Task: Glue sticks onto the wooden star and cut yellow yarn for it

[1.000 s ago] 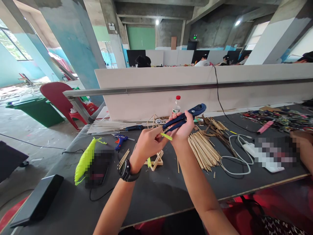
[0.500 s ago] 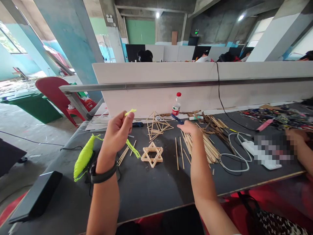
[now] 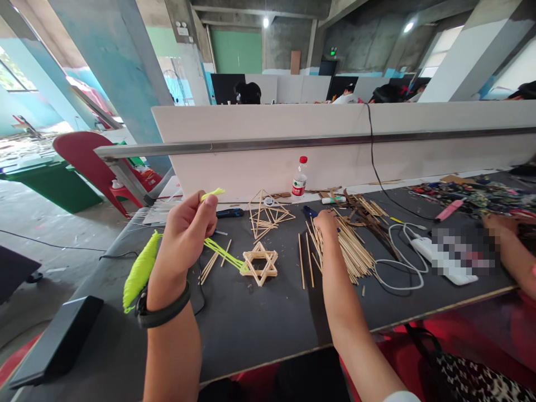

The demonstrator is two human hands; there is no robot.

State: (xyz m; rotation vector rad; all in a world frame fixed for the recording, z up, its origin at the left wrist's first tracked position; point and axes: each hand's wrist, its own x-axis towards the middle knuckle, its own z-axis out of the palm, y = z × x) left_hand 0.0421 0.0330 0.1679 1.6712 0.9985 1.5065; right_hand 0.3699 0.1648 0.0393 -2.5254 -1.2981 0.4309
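Note:
My left hand (image 3: 186, 229) is raised above the table, pinching a neon yellow string (image 3: 221, 252) whose short end sticks up past my fingers. The string runs down to a small star (image 3: 260, 266) made of wooden sticks, which lies flat on the black table (image 3: 259, 329). My right hand (image 3: 327, 222) is stretched forward and rests low on the table at the near end of a heap of loose wooden sticks (image 3: 354, 248). Its fingers lie over the handles of blue cutters (image 3: 309, 211), whose head pokes out to the left.
A stick pyramid frame (image 3: 266, 214) and a water bottle (image 3: 299, 178) stand near the white partition (image 3: 377, 159). A neon yarn skein (image 3: 140, 272) and a black box (image 3: 54, 346) lie at left. A white cable (image 3: 396, 268) and another person's hand (image 3: 508, 237) are at right.
My right hand has carried the blue cutters from in front of me down to the table by the stick heap. My left hand has pulled the string out to the left, away from the star.

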